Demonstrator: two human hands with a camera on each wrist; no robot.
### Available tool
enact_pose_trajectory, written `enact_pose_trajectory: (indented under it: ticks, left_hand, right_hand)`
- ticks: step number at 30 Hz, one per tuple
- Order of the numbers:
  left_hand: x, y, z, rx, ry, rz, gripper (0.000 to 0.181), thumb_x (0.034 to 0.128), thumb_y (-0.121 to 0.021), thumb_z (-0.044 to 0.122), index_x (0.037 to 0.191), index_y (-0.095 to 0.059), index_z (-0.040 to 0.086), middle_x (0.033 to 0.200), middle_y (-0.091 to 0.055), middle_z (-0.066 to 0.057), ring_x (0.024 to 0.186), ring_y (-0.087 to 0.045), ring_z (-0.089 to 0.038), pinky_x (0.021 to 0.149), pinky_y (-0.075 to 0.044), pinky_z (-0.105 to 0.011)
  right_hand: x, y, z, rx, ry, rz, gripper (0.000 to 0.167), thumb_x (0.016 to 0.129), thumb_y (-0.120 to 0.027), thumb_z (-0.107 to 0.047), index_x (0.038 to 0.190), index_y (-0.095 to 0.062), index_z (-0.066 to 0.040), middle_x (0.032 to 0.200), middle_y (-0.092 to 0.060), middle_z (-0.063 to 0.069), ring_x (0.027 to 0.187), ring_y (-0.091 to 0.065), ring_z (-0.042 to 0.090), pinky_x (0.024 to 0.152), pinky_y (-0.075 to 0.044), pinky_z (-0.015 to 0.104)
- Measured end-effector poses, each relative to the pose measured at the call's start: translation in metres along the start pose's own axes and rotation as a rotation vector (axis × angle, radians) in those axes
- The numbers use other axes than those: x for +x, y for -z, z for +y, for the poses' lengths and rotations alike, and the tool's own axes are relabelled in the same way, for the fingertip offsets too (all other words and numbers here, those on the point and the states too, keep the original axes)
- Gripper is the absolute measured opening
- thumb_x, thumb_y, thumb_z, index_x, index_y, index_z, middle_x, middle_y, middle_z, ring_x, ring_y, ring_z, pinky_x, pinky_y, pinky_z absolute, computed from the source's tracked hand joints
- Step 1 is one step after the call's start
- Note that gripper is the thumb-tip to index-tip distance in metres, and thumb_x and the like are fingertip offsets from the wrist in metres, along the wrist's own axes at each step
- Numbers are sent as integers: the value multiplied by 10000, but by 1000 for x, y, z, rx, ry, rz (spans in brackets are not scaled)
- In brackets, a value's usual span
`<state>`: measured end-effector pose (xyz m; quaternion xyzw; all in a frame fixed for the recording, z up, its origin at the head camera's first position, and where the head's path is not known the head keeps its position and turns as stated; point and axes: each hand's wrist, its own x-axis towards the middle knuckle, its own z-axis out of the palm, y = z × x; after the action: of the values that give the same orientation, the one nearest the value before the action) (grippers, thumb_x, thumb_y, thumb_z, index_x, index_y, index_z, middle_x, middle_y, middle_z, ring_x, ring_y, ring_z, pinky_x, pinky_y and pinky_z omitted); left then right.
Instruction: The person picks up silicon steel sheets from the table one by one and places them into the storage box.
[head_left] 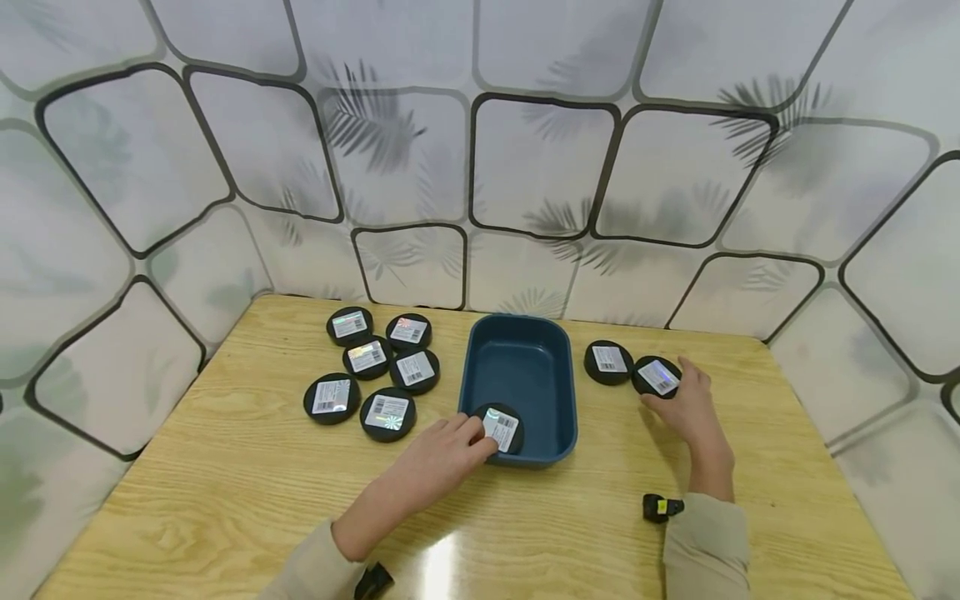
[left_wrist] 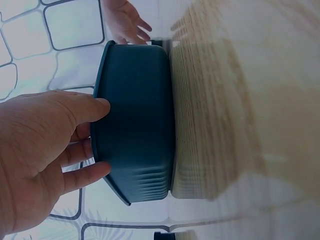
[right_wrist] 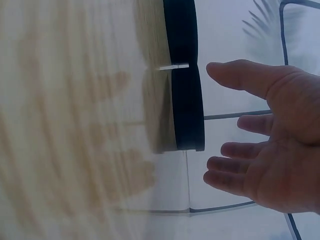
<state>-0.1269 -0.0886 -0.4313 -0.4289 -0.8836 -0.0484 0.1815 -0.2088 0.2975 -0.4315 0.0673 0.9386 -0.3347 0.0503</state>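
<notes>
In the head view my left hand (head_left: 450,450) reaches over the near-left corner of a dark blue bin (head_left: 558,442). Its fingers and thumb are bent at the edge of a black disc (head_left: 501,427) with a white barcode label, inside that corner. The bin wall (left_wrist: 135,115) hides this disc in the left wrist view, where the fingertips meet the rim. My right hand (head_left: 688,407) hovers at another labelled black disc (head_left: 657,377) right of the bin. From the right wrist, thumb and fingers stand apart, with a gap to that disc (right_wrist: 188,107).
Left of the bin, several labelled black discs (head_left: 387,414) lie grouped on the wooden table (head_left: 247,467). One more disc (head_left: 609,362) touches the one by my right hand. Patterned cloth (head_left: 540,167) rises behind the table's far edge.
</notes>
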Motion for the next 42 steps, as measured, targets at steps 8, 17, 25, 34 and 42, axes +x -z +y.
enact_pose_trajectory:
  ticks: [8,17,25,34,42]
  left_hand:
    - [1,-2,2,9,-18,3,115,927,-679,144,1029,-641,183,929,-543,14,800,-508,-150,655,-453,-251]
    - [1,-5,4,9,-28,9,126,922,-680,136,1032,-639,180,934,-540,12,808,-510,-148,675,-462,-247]
    - [2,-4,3,16,-15,20,116,923,-671,130,1020,-632,182,927,-538,13,799,-504,-149,678,-467,-260]
    - [0,-5,2,14,-14,17,131,915,-689,132,1023,-639,185,927,-536,17,805,-503,-144,690,-471,-262]
    - [1,-1,0,1,16,-33,149,927,-685,130,1054,-641,194,947,-546,21,819,-503,-141,716,-479,-263]
  right_hand:
    - [4,2,8,-48,15,-17,1022,867,-713,-200,1522,7,112,1479,-61,476,1331,-173,644,1063,-231,710]
    - [4,3,13,-75,9,-70,1049,859,-717,-220,1515,28,121,1459,-76,491,1315,-198,648,1057,-244,712]
    - [10,5,12,-79,-7,-92,1037,866,-701,-209,1514,40,117,1452,-99,489,1300,-248,630,1058,-261,701]
    - [17,2,15,-98,28,-85,1055,867,-717,-205,1517,48,119,1472,-82,482,1341,-180,632,1082,-213,694]
    - [23,-2,14,-97,28,-78,980,890,-700,-198,1511,-23,142,1465,-141,469,1334,-235,608,1084,-232,679]
